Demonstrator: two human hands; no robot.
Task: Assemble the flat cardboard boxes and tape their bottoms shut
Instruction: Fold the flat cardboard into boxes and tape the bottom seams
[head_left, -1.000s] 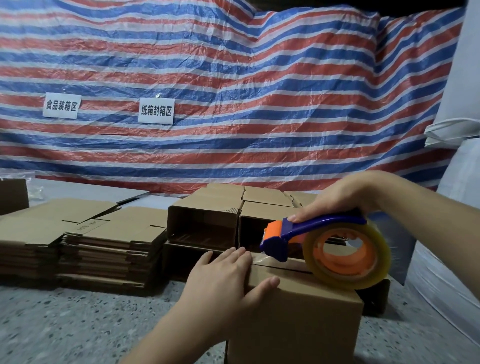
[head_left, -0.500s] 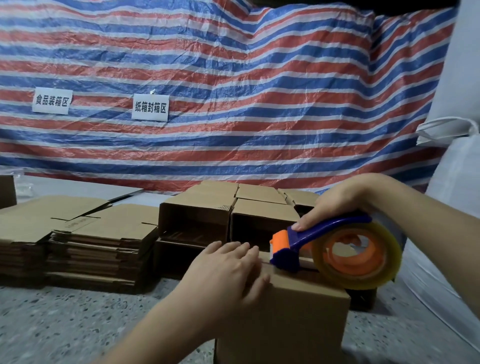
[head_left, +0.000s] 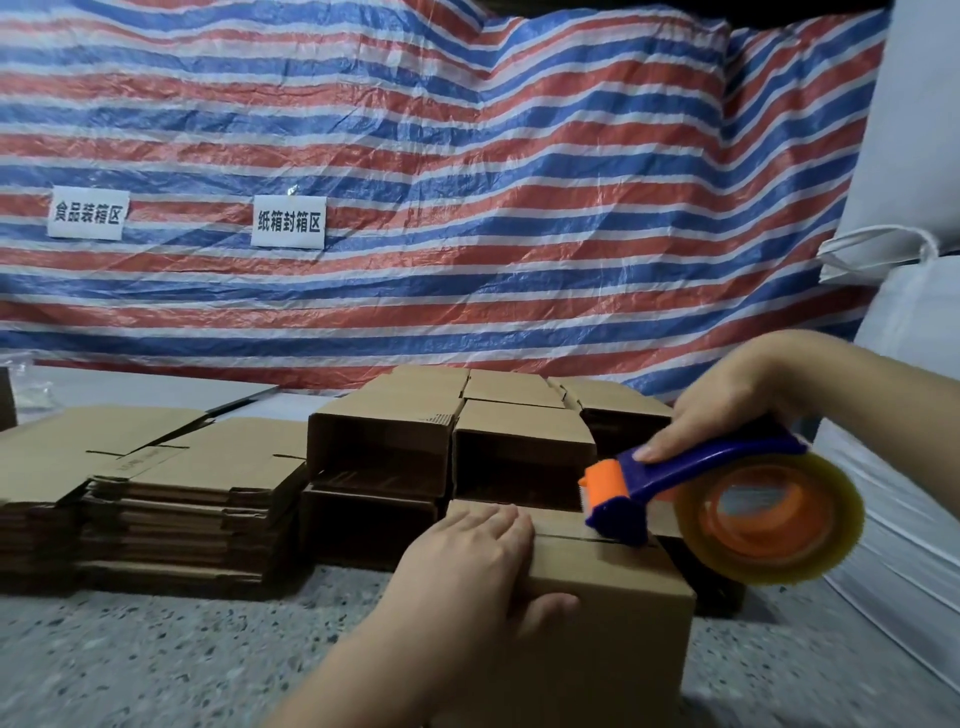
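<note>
Cardboard box (head_left: 597, 618) stands on the speckled floor (head_left: 156, 660), left hand (head_left: 478, 566) pressing flat-fingered on its top flaps while the right hand (head_left: 727, 410) grips a tape dispenser (head_left: 691, 499) touching the seam.

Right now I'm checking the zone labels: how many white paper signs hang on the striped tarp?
2: one sign at the tarp's far left, the other sign just right of it, above the flat cartons.
</note>
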